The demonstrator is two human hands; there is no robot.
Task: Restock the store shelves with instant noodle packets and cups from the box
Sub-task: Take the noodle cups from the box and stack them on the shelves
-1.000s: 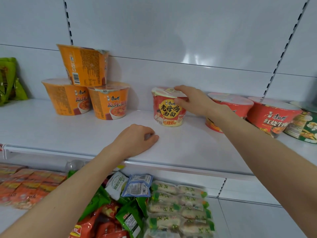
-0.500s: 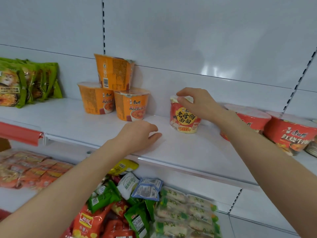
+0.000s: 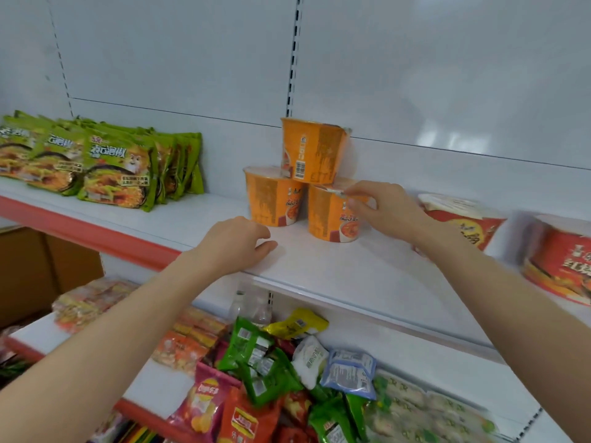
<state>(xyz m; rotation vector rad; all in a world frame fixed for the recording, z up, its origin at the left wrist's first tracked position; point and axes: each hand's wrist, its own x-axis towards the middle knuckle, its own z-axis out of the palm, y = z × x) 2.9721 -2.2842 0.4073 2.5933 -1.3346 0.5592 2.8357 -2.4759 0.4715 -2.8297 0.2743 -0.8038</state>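
On shelf (image 3: 335, 273), orange cup (image 3: 329, 219) upright, right hand (image 3: 390, 209) fingers (image 3: 355, 190) pinching its rim, left hand (image 3: 233, 244) fingers loosely curled

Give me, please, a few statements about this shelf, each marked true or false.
1. The three orange cups form a stack, one atop two. True.
2. The right hand touches nothing. False: its fingers pinch the rim of the lower right orange cup.
3. The left hand rests on the shelf, holding nothing. True.
4. The green noodle packets stand to the right of the orange cups. False: they stand to their left, on the same shelf.
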